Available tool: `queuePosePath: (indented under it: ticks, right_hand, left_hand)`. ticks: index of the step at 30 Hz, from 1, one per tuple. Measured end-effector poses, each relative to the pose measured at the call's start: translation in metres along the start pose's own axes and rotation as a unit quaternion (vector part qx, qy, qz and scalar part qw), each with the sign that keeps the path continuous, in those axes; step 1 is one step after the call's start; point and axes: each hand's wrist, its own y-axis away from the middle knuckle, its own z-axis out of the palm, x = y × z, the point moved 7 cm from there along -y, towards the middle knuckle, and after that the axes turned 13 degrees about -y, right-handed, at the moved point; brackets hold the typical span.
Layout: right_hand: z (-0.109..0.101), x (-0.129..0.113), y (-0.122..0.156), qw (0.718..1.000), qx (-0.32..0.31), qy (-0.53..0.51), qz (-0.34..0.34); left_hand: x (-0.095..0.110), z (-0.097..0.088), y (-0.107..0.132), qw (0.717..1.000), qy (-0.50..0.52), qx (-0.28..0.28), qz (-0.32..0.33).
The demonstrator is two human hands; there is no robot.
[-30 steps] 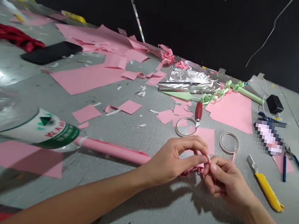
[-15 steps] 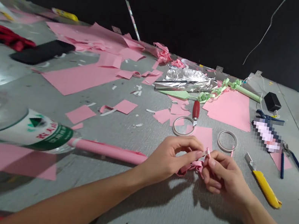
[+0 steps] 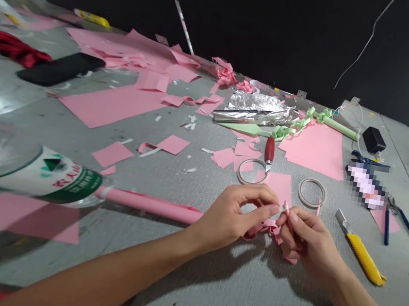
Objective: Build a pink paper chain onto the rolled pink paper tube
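Observation:
My left hand (image 3: 235, 215) and my right hand (image 3: 305, 240) meet just above the grey table (image 3: 206, 284), both pinching a small curled pink paper piece (image 3: 268, 228) between fingertips. A tiny white strip shows where the fingertips touch. A rolled pink paper tube (image 3: 148, 205) lies on the table and runs from the left hand's wrist toward a clear plastic bottle (image 3: 29, 170) lying on its side.
Two tape rings (image 3: 251, 171) (image 3: 311, 193), a red-handled knife (image 3: 269, 151), a yellow utility knife (image 3: 362, 251), blue pliers (image 3: 399, 219), foil (image 3: 259, 110), green paper stems (image 3: 299, 124), a black phone (image 3: 60, 68) and many pink paper sheets and scraps (image 3: 316, 151) lie around.
The hands stay together on the pink piece with small finger shifts; more curled pink paper now shows under the right hand. The view moved slightly.

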Motion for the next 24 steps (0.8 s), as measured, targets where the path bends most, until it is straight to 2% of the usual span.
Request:
queuePosePath:
  ticks: [4,7,12,24]
  right_hand:
    - [0.0019,-0.0007,0.0007,1.0,-0.018,-0.004,0.0]
    - [0.0054,-0.0004,0.0022,1.0,-0.031,-0.001,0.005]
    - [0.0085,-0.0005,0.0045,0.999,-0.031,0.025,0.008]
    - [0.0089,0.0019,0.0048,0.998,-0.027,0.046,0.02]
  left_hand:
    - [0.0043,-0.0028,-0.0003,1.0,0.017,0.004,0.019]
    - [0.0049,-0.0056,-0.0006,0.999,0.034,0.013,0.007]
    - [0.0071,0.0026,0.0005,0.999,0.044,-0.026,0.004]
    - [0.0087,0.0017,0.0029,1.0,0.001,0.019,0.017]
